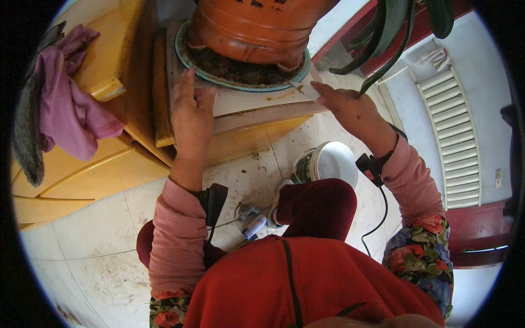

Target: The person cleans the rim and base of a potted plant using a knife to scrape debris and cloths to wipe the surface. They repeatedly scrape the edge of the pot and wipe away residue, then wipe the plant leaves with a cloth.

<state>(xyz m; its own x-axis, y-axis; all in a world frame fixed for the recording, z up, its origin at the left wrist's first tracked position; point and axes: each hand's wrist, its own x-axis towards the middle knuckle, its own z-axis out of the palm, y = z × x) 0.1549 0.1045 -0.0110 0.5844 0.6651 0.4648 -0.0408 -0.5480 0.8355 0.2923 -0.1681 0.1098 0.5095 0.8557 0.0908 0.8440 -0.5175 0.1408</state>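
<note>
A brown glazed plant pot (254,33) stands on short feet in a round tray (242,87) with a blue-green rim. Dark soil or dirt lies in the tray around the pot's base. My left hand (192,117) is at the tray's front left, fingers apart and fingertips close to the rim; whether they touch it I cannot tell. Between the fingers of my right hand (357,110) is a thin white piece (307,91), its end by the tray's right rim. Its exact kind is unclear. Brownish stains mark the white stand top (233,102) below the tray.
Long green leaves (381,45) hang above my right hand. A pink cloth (67,102) and a dark grey one drape over yellow wooden furniture (102,164) at left. On the dirty tiled floor are a white bucket (338,164), a can (255,226) and a wire scourer (247,210). A radiator (453,139) is at right.
</note>
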